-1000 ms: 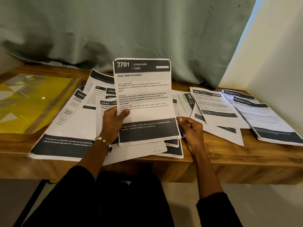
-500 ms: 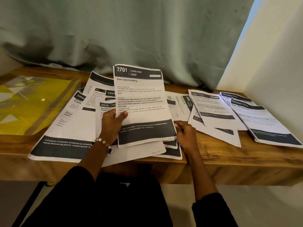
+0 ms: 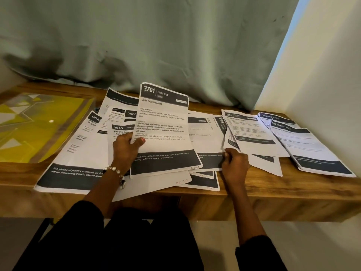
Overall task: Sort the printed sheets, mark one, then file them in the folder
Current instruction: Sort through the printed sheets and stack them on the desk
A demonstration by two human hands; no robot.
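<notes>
I'm mid-sort: my left hand (image 3: 127, 146) pinches the white printed "2701" sheet (image 3: 163, 132) above the wooden table (image 3: 293, 184), right hand (image 3: 235, 165) gripping a neighbouring sheet's (image 3: 205, 145) edge to pull next.

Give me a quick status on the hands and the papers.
Left hand holds the 2701 sheet. Right hand grips a sheet's edge on the desk. Papers unsorted; yellow folder far left, nothing filed.

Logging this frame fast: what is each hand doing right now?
Left hand: grips the 2701 Side Table Unfolding sheet.
Right hand: pinches the edge of a sheet on the table.
</notes>
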